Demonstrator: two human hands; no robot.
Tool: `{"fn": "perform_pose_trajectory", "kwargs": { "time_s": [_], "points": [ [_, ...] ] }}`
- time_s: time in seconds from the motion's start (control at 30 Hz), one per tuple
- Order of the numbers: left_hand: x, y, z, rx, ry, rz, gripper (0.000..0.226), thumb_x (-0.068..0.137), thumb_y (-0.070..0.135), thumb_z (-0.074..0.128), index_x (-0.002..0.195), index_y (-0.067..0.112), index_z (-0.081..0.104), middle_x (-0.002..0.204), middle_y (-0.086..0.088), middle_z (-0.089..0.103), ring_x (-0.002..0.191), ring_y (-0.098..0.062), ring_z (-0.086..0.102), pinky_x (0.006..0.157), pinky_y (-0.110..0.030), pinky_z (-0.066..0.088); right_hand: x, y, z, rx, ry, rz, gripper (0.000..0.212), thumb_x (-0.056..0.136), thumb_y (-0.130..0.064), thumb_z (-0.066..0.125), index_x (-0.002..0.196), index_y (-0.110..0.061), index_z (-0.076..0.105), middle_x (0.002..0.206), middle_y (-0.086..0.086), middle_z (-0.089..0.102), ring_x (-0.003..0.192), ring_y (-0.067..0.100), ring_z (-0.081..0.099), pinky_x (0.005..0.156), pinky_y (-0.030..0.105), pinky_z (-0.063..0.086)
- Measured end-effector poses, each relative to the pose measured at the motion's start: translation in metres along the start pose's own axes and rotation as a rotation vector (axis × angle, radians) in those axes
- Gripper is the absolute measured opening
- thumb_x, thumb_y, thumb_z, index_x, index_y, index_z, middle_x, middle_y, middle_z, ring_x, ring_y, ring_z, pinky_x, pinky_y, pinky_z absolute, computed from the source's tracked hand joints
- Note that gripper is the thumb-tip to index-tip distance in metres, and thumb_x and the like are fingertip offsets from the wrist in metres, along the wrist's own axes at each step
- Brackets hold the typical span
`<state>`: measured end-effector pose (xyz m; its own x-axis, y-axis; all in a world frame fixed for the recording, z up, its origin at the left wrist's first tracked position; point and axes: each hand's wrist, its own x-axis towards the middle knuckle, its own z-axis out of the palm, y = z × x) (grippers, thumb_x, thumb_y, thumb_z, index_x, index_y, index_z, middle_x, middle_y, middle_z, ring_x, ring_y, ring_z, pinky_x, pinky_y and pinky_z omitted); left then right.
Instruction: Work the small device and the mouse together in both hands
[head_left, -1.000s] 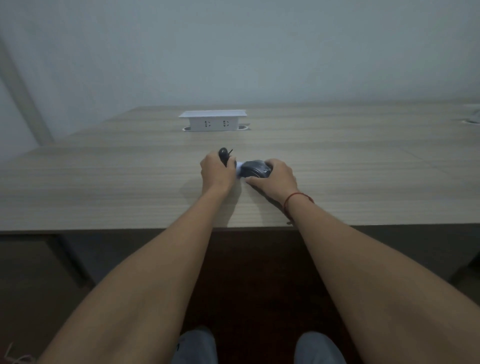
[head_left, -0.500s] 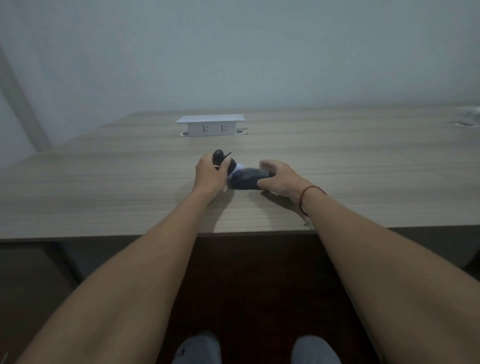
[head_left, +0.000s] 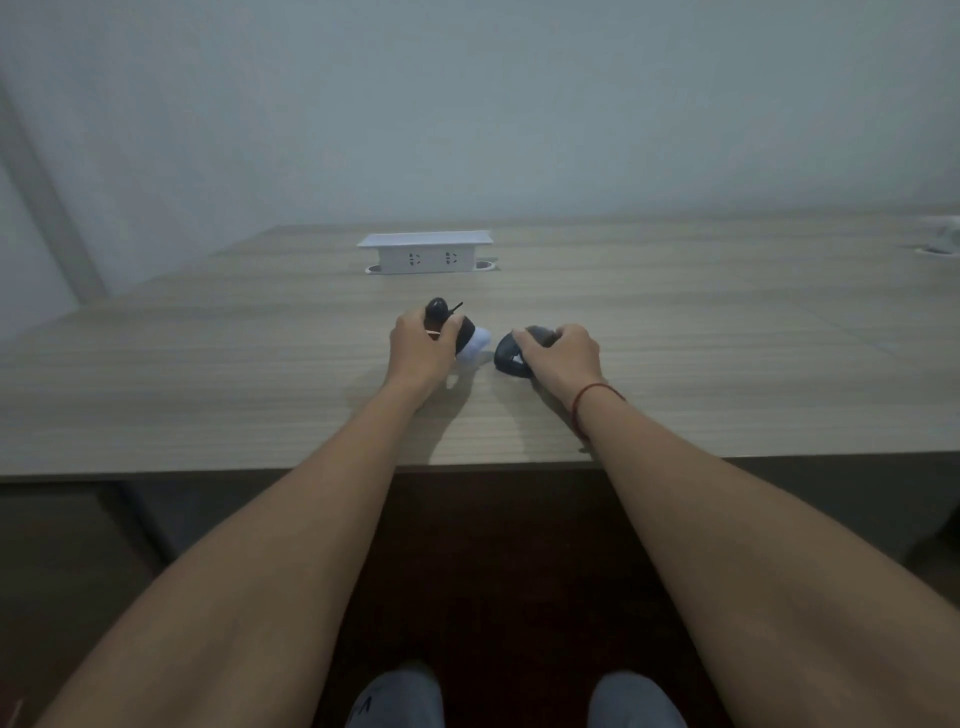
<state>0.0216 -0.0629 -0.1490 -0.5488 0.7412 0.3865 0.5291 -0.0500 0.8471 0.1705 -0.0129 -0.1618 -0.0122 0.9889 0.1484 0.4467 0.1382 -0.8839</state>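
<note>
Two hands on the worktop (head_left: 208, 374), mid-span, somewhat nearer the front edge than the back.

Left hand (head_left: 418, 345): fingers curled round a dark object (head_left: 451, 325), rounded black top sticking out above the knuckles, thin black tab or wire poking up-right from it. A pale blue-white piece (head_left: 477, 347) sits at its lower right end, just off the worktop or touching it; can't tell which. Long axis of that object runs diagonal: top toward the back-left, pale end toward the front-right, pointing at the other hand. My read: it's held tilted so that end faces the second part.

Right hand (head_left: 563, 358): fingers wrapped over the top of a dark rounded shell (head_left: 511, 356), looks like a mouse-shaped body, resting on the worktop. Its exposed end faces left toward the pale piece; long axis roughly parallel to the front edge. A small light mark shows on the visible side. Grip from above likely pins it against the surface.

The two parts are near but apart, with a clear gap of bare worktop between them.

Elsewhere: white socket box (head_left: 426, 252) popped up near the back edge, well behind the hands, with two outlets facing the person. Red string (head_left: 597, 392) on the right wrist. Something pale at the far right edge, too blurred to tell.
</note>
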Motion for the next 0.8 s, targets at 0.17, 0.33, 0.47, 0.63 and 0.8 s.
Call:
{"fn": "perform_pose_trajectory", "kwargs": {
  "time_s": [0.17,0.33,0.47,0.63,0.8],
  "points": [
    [0.003,0.009,0.005,-0.092,-0.041,0.001,0.029,0.088,0.031,0.064,0.097,0.004,0.067,0.092,-0.011,0.069,0.088,-0.026,0.067,0.083,-0.036,0.056,0.001,-0.005,0.003,-0.068,-0.054,-0.011,0.052,0.074,-0.054,0.066,0.109,-0.016,0.063,0.108,0.007,0.067,0.096,0.028,0.064,0.086,0.042,0.055],
    [-0.003,0.005,0.014,0.052,0.041,0.046,0.028,0.092,0.026,0.060,0.100,0.000,0.065,0.090,-0.009,0.063,0.082,-0.020,0.057,0.072,-0.028,0.046,-0.002,-0.005,0.000,-0.040,-0.122,-0.035,0.052,0.067,-0.052,0.066,0.109,-0.021,0.064,0.105,0.005,0.068,0.095,0.025,0.065,0.085,0.044,0.057],
    [-0.008,0.011,0.019,-0.078,0.075,0.054,0.028,0.091,0.031,0.060,0.097,0.005,0.066,0.087,-0.006,0.065,0.081,-0.018,0.061,0.070,-0.027,0.048,-0.006,-0.006,-0.003,-0.056,-0.146,-0.086,0.042,0.073,-0.049,0.065,0.105,-0.022,0.067,0.102,0.004,0.070,0.096,0.025,0.065,0.088,0.043,0.055],
    [-0.004,0.010,0.010,0.092,0.063,0.096,0.032,0.092,0.031,0.057,0.095,-0.001,0.063,0.087,-0.010,0.061,0.084,-0.026,0.059,0.069,-0.029,0.043,-0.007,-0.002,-0.002,-0.018,-0.196,-0.100,0.070,0.054,-0.061,0.060,0.113,-0.023,0.064,0.105,-0.001,0.067,0.099,0.023,0.065,0.090,0.045,0.055],
    [-0.001,0.006,0.004,0.171,-0.022,0.127,0.032,0.092,0.028,0.060,0.103,-0.002,0.063,0.101,-0.018,0.066,0.094,-0.030,0.062,0.081,-0.039,0.053,-0.011,-0.003,-0.001,-0.214,-0.212,-0.202,0.073,0.073,-0.062,0.067,0.130,-0.017,0.055,0.118,-0.001,0.060,0.110,0.021,0.057,0.097,0.044,0.049]
  ]
}}
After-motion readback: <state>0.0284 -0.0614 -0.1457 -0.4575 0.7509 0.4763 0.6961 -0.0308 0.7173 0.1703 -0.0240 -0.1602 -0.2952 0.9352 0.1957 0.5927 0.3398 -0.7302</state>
